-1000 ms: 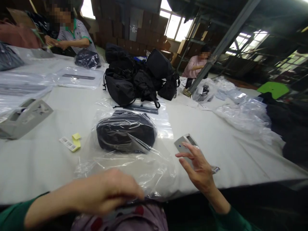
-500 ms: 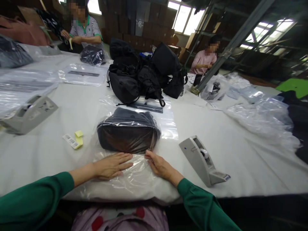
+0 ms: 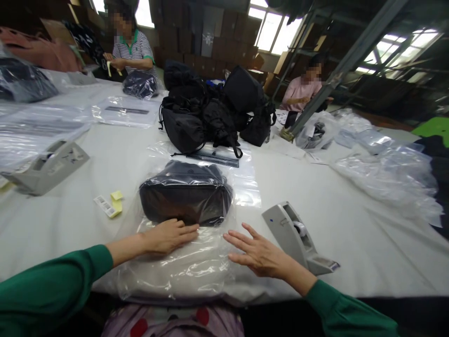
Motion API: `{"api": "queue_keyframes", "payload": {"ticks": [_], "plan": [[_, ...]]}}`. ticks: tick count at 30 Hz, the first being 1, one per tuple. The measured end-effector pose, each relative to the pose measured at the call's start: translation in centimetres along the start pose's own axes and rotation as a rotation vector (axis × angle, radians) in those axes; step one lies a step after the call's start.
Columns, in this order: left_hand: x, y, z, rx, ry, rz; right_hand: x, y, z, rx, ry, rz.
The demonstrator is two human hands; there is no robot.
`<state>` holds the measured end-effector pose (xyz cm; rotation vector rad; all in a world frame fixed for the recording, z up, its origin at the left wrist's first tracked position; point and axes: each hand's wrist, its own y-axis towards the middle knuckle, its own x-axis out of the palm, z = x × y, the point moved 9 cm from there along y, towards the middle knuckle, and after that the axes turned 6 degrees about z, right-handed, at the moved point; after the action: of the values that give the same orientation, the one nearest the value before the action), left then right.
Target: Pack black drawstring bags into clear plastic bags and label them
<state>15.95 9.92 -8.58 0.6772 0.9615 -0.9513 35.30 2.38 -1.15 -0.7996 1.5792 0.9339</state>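
Observation:
A black bag (image 3: 185, 201) lies inside a clear plastic bag (image 3: 175, 271), whose loose end spreads toward the table's front edge. My left hand (image 3: 170, 238) rests flat on the plastic, its fingers against the near side of the black bag. Just right of the plastic, my right hand (image 3: 257, 252) is held with its fingers spread and nothing in them. Close beside that hand stands a grey tape dispenser (image 3: 293, 231).
Black drawstring bags (image 3: 210, 107) are heaped behind. At left are another tape dispenser (image 3: 58, 164) and a barcode label (image 3: 105, 206). Crumpled clear plastic (image 3: 389, 173) covers the right side. Two people (image 3: 135, 51) work across the table (image 3: 315, 187).
My right hand has let go of the plastic by the black bag's near edge and moved right, fingers spreading. My left hand has shifted slightly right, still on the plastic.

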Motion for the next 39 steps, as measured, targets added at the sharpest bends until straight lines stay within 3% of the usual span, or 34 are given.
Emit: {"api": "queue_keyframes", "payload": {"ticks": [3,6,10,12,14,16,19,21,25,27,29,32,35,37,39], "plan": [[0.8,0.7,0.6,0.041,-0.023,0.002,1.1,1.3,-0.8,-0.125,-0.006,-0.046],[-1.3,-0.8,0.7,0.020,-0.049,0.003,1.7,2.0,-0.5,-0.158,0.048,0.068],[-6.8,-7.5,-0.8,-0.099,0.097,0.080,0.3,0.7,2.5,0.149,0.241,0.396],[-8.6,-11.5,-1.4,-0.136,0.267,0.095,-0.5,-0.6,3.8,0.312,0.330,0.561],[-8.3,-14.3,-1.3,-0.102,0.385,0.051,-0.9,-1.7,4.6,0.453,0.387,0.688],[-7.1,-15.6,-0.8,-0.035,0.401,0.058,-0.8,-2.5,5.3,0.601,0.423,0.768],[-6.1,-15.1,0.0,0.018,0.248,0.252,-0.5,-3.0,5.8,0.733,0.509,0.822],[-6.3,-14.3,-0.9,-0.075,0.054,0.432,-0.5,-3.1,5.9,0.784,0.609,0.865],[-8.1,-14.7,-6.3,-0.588,-0.333,0.844,-0.7,-4.3,6.8,0.998,0.797,1.089],[-8.5,-15.4,-8.6,-0.778,-0.516,1.020,-0.6,-4.8,7.3,1.102,0.820,1.221],[-8.7,-15.2,-10.0,-0.863,-0.642,1.106,-0.3,-4.8,7.8,1.166,0.808,1.302],[-9.7,-14.9,-11.1,-0.932,-0.577,1.147,0.2,-4.5,8.7,1.179,0.771,1.371],[-11.8,-15.4,-9.6,-0.876,-0.363,1.286,-0.1,-4.5,9.1,1.126,0.666,1.435],[-13.8,-15.3,-6.1,-0.661,-0.100,1.421,-0.7,-4.5,9.1,1.089,0.574,1.469],[-14.8,-13.5,-0.8,-0.372,0.273,1.434,-1.0,-4.3,9.1,1.061,0.516,1.487]]}}
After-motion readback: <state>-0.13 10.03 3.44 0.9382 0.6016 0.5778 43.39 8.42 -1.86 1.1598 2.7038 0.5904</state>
